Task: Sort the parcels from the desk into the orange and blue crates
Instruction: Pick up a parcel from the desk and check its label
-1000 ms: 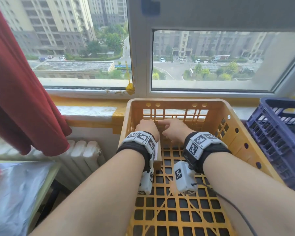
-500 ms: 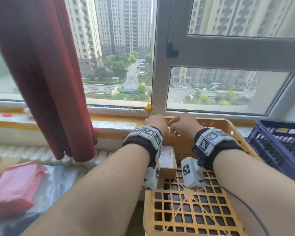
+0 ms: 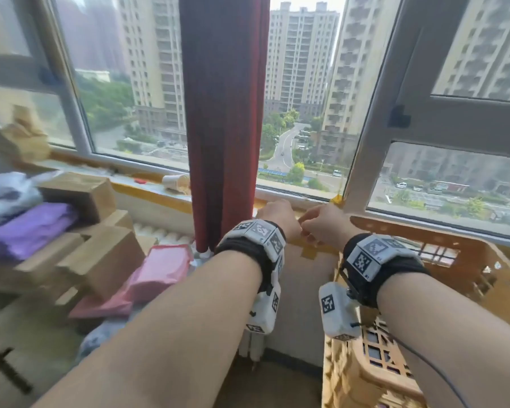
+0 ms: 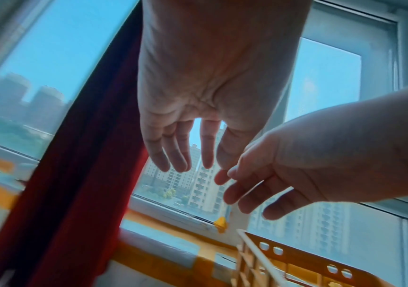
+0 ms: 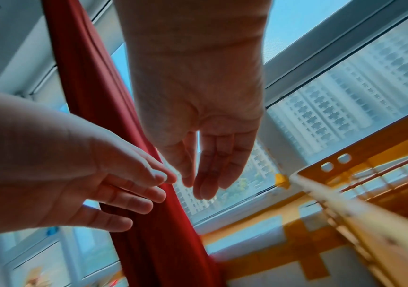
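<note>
Both hands are raised in front of the window sill, just left of the orange crate (image 3: 465, 260), and hold nothing. My left hand (image 3: 276, 216) hangs with relaxed, straight fingers (image 4: 173, 155). Close beside it, my right hand (image 3: 321, 225) is loosely spread too (image 5: 210, 170). The two hands' fingertips nearly meet. On the desk at the left lie the parcels: a pink bag (image 3: 159, 269), a purple bag (image 3: 27, 228), brown cardboard boxes (image 3: 100, 257) and a grey-white bag (image 3: 6, 192). The blue crate is out of view.
A red curtain (image 3: 224, 113) hangs just left of the hands, in front of the window. A paper cup (image 3: 175, 182) lies on the yellow-taped sill. A white radiator (image 3: 165, 235) sits below it, between desk and crate.
Both hands rose out of the orange crate and moved left, empty. The view swung left: the desk parcels came into sight and the blue crate went out of it.
</note>
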A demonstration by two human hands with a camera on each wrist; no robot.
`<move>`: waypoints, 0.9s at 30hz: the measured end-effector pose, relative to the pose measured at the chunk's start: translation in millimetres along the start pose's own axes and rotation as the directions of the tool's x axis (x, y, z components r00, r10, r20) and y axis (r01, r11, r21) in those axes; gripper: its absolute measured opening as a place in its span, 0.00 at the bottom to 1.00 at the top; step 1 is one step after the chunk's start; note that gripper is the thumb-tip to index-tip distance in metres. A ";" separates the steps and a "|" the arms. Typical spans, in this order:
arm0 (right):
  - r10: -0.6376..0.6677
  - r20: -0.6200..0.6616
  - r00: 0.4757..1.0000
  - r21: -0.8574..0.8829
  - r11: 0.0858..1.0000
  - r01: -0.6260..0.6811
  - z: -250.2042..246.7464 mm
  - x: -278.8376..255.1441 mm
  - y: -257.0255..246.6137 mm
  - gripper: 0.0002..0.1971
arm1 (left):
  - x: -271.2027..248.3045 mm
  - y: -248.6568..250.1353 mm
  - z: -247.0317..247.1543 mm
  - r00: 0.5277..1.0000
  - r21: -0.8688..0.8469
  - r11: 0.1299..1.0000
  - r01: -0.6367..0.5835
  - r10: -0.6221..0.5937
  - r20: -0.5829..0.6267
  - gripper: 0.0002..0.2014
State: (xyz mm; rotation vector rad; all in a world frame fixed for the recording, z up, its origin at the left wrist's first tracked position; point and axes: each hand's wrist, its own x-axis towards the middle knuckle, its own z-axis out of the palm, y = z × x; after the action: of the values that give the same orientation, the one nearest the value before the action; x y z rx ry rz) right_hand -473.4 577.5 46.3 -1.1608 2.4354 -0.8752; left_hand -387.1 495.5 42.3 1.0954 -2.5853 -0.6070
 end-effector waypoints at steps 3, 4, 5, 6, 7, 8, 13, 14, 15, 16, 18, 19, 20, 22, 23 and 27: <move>-0.046 0.026 0.999 0.020 0.999 0.045 37.0 -7.6 -35.6 0.14 | -21.2 -46.4 -24.3 0.998 -0.020 0.998 0.064 -0.064 -0.017 0.18; -0.059 0.041 0.997 0.028 0.998 0.058 49.6 -9.6 -47.6 0.13 | -28.5 -62.5 -31.7 0.996 -0.024 0.996 0.087 -0.088 -0.025 0.17; -0.073 0.057 0.996 0.039 0.997 0.071 62.6 -11.3 -60.0 0.12 | -35.8 -78.6 -39.4 0.993 -0.024 0.993 0.116 -0.117 -0.034 0.16; -0.090 0.071 0.993 0.046 0.995 0.087 75.2 -13.4 -72.5 0.12 | -42.5 -94.6 -46.5 0.989 -0.022 0.990 0.140 -0.141 -0.053 0.16; -0.105 0.082 0.991 0.051 0.994 0.101 87.8 -15.7 -85.1 0.12 | -49.1 -110.0 -54.0 0.984 -0.015 0.987 0.161 -0.162 -0.073 0.16; -0.119 0.090 0.989 0.054 0.992 0.115 100.2 -17.4 -97.0 0.12 | -55.4 -124.5 -61.4 0.980 -0.003 0.984 0.177 -0.176 -0.092 0.16; -0.207 0.143 0.968 0.061 0.978 0.200 155.5 -27.8 -152.6 0.15 | -85.3 -188.9 -93.4 0.943 -0.025 0.957 0.290 -0.290 -0.163 0.15; -0.228 0.151 0.962 0.059 0.973 0.222 165.5 -29.3 -163.7 0.15 | -90.4 -201.7 -99.9 0.934 -0.029 0.951 0.309 -0.309 -0.179 0.16; -0.246 0.161 0.956 0.056 0.969 0.240 174.1 -30.6 -174.2 0.14 | -95.3 -213.4 -106.2 0.927 -0.026 0.945 0.325 -0.324 -0.187 0.16; -0.266 0.169 0.949 0.054 0.964 0.261 182.4 -30.9 -184.2 0.13 | -98.7 -224.7 -112.0 0.921 -0.019 0.940 0.341 -0.339 -0.191 0.16; -0.288 0.195 0.938 0.060 0.958 0.281 196.8 -30.5 -201.6 0.12 | -102.3 -245.4 -120.5 0.908 -0.027 0.929 0.370 -0.368 -0.200 0.16; -0.293 0.210 0.933 0.069 0.956 0.284 203.4 -29.7 -209.6 0.12 | -103.5 -254.6 -125.0 0.903 -0.037 0.924 0.380 -0.380 -0.202 0.15; -0.297 0.222 0.929 0.079 0.955 0.286 210.0 -28.2 -216.8 0.11 | -104.4 -263.3 -129.5 0.899 -0.043 0.921 0.387 -0.387 -0.206 0.15; -0.312 0.237 0.920 0.098 0.950 0.297 222.0 -23.2 -230.6 0.10 | -104.1 -281.2 -137.9 0.887 -0.061 0.912 0.405 -0.409 -0.215 0.15; -0.321 0.242 0.916 0.104 0.947 0.304 227.9 -19.8 -237.4 0.10 | -102.6 -291.1 -141.8 0.882 -0.075 0.908 0.411 -0.418 -0.219 0.15; -0.352 0.242 0.904 0.111 0.936 0.335 254.0 1.6 -262.5 0.10 | -91.9 -328.8 -152.7 0.861 -0.101 0.892 0.441 -0.452 -0.231 0.17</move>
State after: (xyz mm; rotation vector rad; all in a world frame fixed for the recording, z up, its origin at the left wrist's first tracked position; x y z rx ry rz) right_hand -190.3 348.3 19.4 -1.6014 2.0108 -0.8304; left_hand -60.8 315.0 12.6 1.6602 -2.0987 -0.5748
